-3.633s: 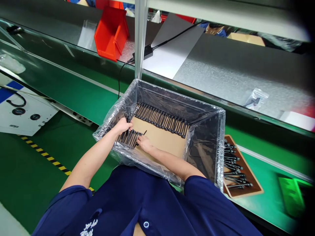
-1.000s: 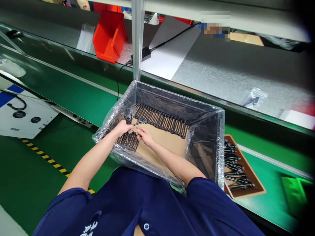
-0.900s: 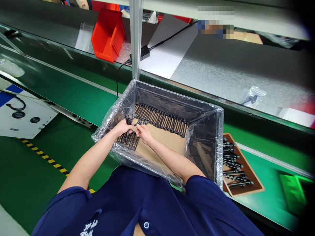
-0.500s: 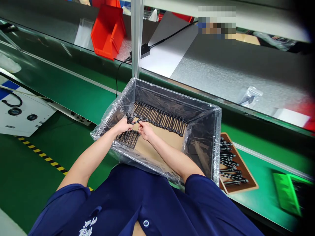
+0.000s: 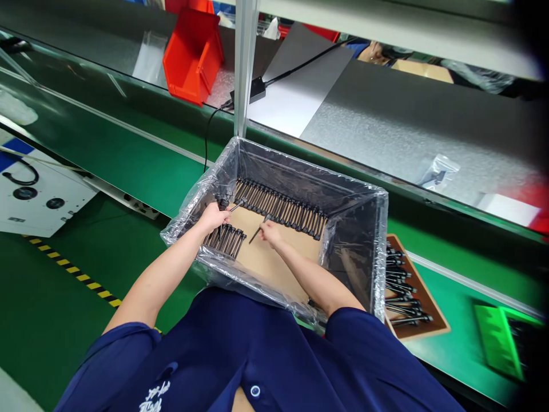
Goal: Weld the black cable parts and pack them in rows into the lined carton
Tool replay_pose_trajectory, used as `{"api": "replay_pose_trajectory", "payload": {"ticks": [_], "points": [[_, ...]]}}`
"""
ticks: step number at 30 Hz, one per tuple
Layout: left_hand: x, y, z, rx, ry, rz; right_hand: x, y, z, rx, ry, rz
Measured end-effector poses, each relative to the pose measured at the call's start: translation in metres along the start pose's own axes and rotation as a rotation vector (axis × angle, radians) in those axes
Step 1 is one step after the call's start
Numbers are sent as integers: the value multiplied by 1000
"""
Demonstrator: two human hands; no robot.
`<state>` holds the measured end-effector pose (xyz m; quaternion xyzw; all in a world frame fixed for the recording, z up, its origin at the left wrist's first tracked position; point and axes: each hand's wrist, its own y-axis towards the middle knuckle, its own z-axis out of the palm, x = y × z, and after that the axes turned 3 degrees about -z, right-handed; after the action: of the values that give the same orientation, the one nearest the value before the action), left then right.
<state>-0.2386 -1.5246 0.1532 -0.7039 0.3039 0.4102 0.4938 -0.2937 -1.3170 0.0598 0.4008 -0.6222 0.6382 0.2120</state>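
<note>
A grey bin [image 5: 295, 165] lined with clear plastic stands before me, a cardboard sheet [image 5: 274, 260] on its floor. Slim black rod-shaped parts with thicker ends lie side by side in a long row [image 5: 281, 207] along the far wall. A shorter row of such parts [image 5: 226, 240] sits at the near left. My left hand [image 5: 215, 217] is closed around a small bunch of black rods [image 5: 222, 201] over the left side. Over the cardboard, my right hand [image 5: 270, 233] pinches a single black rod [image 5: 255, 234], held at a slant. Its exact kind cannot be made out.
Right of the bin, a brown tray [image 5: 429, 306] holds more black rods. Farther right is a bright green bin [image 5: 497, 337]. A metal post [image 5: 243, 68] rises behind the lined bin, near a red bin [image 5: 193, 57] and a black cable box [image 5: 257, 89] on the shelf.
My right hand has moved right and slightly toward me, away from my left hand, with one rod in its fingers. The left hand stays almost in place with its bunch.
</note>
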Motion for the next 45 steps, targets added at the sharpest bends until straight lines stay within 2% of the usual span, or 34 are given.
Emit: {"api": "replay_pose_trajectory", "payload": {"ticks": [2, 5, 9, 15, 22, 34, 36, 38, 43, 45], "points": [[1, 0, 0, 5, -1, 1, -30, -1, 4, 78, -166, 127], [3, 1, 0, 20, 6, 9, -65, -3, 17, 122, -263, 200], [6, 3, -1, 21, 15, 25, -85, 1, 31, 172, -399, 187], [5, 2, -2, 19, 27, 17, -93, 12, 37, 238, -607, 71], [3, -2, -1, 32, 30, 0, -93, 21, 35, 273, -835, -44], [1, -4, 0, 59, 20, -18, -74, 7, 35, 325, -1008, -123], [0, -5, 0, 75, 10, -21, -67, 2, 31, 323, -962, -123], [0, -5, 0, 92, -2, -21, -56, -6, 29, 311, -780, -119], [-3, -10, 2, 198, -12, -5, -7, -32, 39, 440, 39, -213], [-5, -12, 3, 260, -4, 2, 11, -42, 48, 454, 232, -268]]}}
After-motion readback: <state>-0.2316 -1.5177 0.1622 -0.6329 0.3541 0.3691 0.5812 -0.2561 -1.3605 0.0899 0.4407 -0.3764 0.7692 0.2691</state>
